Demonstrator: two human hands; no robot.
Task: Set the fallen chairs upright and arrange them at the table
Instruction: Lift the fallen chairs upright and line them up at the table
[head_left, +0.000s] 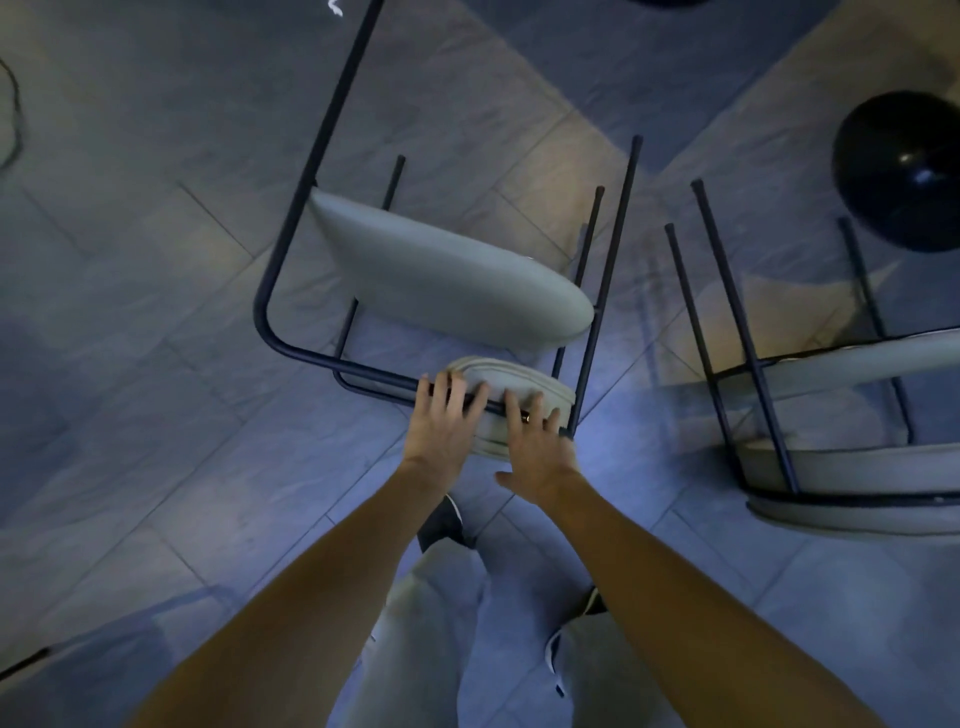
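- Left hand (445, 415) and right hand (537, 449) rest on the fallen chair (452, 275), at its backrest (519, 378) — fingers (511, 405) spread, not clamped.
- Second chair (831, 467) lies right of it — also down.

One fallen chair (452, 275) lies on the floor (156, 312) straight ahead, backrest nearest the person, with the left hand (447, 415) and right hand (535, 447) side by side on it. A second fallen chair (831, 467) lies just right, and a round object (898, 171) sits behind that.

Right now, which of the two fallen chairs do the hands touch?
The middle chair: the left hand and right hand rest on its padded back. The chair at the right edge lies untouched.
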